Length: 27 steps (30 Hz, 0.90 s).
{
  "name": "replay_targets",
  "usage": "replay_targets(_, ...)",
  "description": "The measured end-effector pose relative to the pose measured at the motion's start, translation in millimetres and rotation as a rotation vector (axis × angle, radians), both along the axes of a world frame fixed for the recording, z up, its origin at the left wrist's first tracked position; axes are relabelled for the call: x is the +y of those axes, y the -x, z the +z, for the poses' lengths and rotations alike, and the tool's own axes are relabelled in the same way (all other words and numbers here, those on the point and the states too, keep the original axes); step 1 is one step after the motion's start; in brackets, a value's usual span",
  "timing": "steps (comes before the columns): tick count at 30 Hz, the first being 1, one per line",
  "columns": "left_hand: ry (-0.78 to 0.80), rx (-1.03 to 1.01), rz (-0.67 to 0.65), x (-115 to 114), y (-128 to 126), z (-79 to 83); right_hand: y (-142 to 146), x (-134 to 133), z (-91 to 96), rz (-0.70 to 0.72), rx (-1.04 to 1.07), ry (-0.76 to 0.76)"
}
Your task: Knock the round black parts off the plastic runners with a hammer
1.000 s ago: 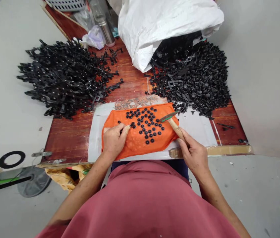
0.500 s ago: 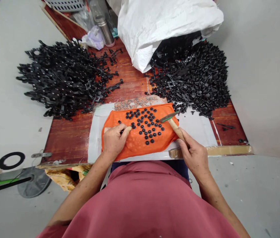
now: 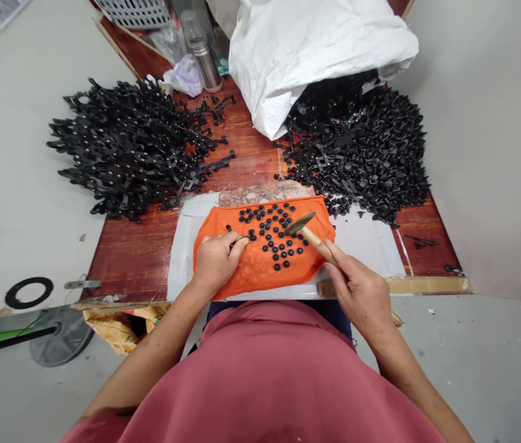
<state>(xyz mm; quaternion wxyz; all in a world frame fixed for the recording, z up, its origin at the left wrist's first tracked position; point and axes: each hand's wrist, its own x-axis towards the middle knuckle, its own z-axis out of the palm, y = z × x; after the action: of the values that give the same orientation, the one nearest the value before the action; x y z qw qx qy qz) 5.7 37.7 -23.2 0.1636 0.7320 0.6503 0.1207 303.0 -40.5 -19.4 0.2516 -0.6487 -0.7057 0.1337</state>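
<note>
An orange cloth (image 3: pixel 242 274) lies flat before me, with many small round black pieces (image 3: pixel 283 243) spread over its middle and right. My left hand (image 3: pixel 218 258) rests on the cloth's left side, fingers pinched round a small black plastic strip (image 3: pixel 231 245), mostly hidden, beside a pair of the round pieces. In my right hand (image 3: pixel 362 286) is a hammer (image 3: pixel 318 241), gripped by its wooden handle. The hammer's green-edged head hovers over the round pieces at the right of the cloth.
At the left of the red-brown table (image 3: pixel 126 258) is a heap of black jointed strips (image 3: pixel 135 147). Loose black plastic pieces (image 3: pixel 375 154) pile up at the right, below a white sack (image 3: pixel 320 49). A flask (image 3: pixel 205 64) stands at the back. White sheeting (image 3: pixel 366 243) lies under the cloth.
The hammer head has come a little left and lower, closer to my left hand. My left hand keeps its pinch at nearly the same spot on the cloth. The whole view has shifted slightly.
</note>
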Motion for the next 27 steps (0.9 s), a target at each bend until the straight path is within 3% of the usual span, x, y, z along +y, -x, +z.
replay_targets(4, 0.022, 0.024, -0.028, 1.9, -0.1, 3.8, 19.9, 11.9, 19.5, 0.141, -0.049, 0.013)
replay_targets(8, 0.045, 0.058, -0.058, 5.0, -0.7, 10.0, 36.7, 20.5, 30.1, 0.179, -0.099, -0.025)
replay_targets(14, 0.035, 0.086, -0.063, 4.3, 1.0, 5.0, 49.9, 20.5, 19.4, 0.212, -0.321, -0.083)
replay_targets(17, 0.016, 0.09, -0.065, 2.6, 3.0, 0.1, 49.5, 18.4, 13.1, 0.197, -0.309, -0.091)
replay_targets(20, 0.002, 0.094, -0.078, 1.7, 4.4, -1.7, 48.4, 18.3, 13.4, 0.156, -0.338, -0.108)
replay_targets(23, 0.014, 0.117, -0.096, 1.6, 4.8, -1.8, 48.1, 20.4, 16.5, 0.23, -0.461, -0.056)
replay_targets(27, 0.029, 0.119, -0.095, 1.4, 4.6, -2.8, 49.0, 21.5, 18.3, 0.219, -0.446, -0.103)
